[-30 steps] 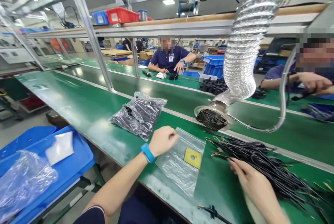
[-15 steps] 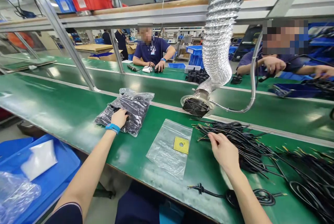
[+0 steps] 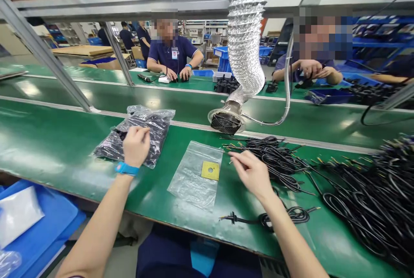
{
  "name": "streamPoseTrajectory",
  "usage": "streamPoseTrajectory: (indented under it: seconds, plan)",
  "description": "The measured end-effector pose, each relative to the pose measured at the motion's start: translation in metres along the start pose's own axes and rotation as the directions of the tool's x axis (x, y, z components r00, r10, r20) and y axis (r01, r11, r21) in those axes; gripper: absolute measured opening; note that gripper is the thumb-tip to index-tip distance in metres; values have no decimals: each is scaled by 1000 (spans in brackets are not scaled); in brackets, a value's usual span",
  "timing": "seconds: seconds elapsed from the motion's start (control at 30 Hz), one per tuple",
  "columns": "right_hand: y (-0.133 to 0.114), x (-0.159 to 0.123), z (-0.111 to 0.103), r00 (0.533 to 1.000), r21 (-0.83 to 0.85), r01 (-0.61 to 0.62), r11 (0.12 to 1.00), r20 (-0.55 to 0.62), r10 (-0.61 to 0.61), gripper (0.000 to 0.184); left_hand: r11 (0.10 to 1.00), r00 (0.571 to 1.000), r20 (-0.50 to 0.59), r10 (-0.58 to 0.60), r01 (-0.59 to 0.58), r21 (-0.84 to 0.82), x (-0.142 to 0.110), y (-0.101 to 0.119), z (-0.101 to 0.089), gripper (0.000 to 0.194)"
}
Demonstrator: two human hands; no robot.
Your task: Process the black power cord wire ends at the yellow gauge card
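Observation:
My left hand (image 3: 136, 145), with a blue wristband, is above a clear plastic bag (image 3: 157, 129) full of small black parts. Its fingers are curled closed; whatever they hold is hidden. My right hand (image 3: 254, 173) is between a flat zip bag (image 3: 190, 183) and a bundle of black cables (image 3: 270, 153). Thumb and forefinger are pinched near the wire ends, on something too small to make out. On the zip bag lies a yellow square plate (image 3: 210, 170) with a round hole. Nearer me rests a coiled black cable (image 3: 299, 214) with a strain relief (image 3: 233, 217) near its end.
A fume extractor hose (image 3: 246, 32) hangs over the green bench (image 3: 97, 183), its grille low behind the zip bag. More black cables (image 3: 371, 209) pile up at right. A blue bin (image 3: 58, 226) stands at lower left. Two co-workers sit across the bench beyond a metal frame.
My view has shifted, so the scene sits further left and higher. My left hand has come up from the bag of black parts. My right hand has drawn slightly left from the cable bundle.

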State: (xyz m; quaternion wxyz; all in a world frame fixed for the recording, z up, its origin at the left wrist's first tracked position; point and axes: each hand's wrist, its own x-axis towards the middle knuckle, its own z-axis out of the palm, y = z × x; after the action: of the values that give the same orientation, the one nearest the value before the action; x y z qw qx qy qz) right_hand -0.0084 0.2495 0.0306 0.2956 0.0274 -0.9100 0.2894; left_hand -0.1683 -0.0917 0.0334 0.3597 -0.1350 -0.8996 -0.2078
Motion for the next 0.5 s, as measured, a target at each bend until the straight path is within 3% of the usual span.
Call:
streamPoseTrajectory:
  seconds: [0.1, 0.23, 0.4, 0.5]
  plan:
    - [-3, -14, 25, 992, -53, 56, 997, 115, -50, 32, 978, 992, 87, 91, -72, -198, 5, 50, 12, 23]
    - [1, -25, 31, 986, -134, 111, 985, 137, -93, 29, 911, 970, 236, 50, 53, -409, 12, 91, 48, 26]
    - [7, -30, 28, 946, -240, 229, 943, 284, -158, 27, 683, 902, 418, -107, 372, -628, 1, 100, 91, 20]
    - [7, -30, 29, 913, -289, 279, 916, 374, -160, 27, 575, 864, 486, -128, 464, -674, -11, 99, 101, 20]
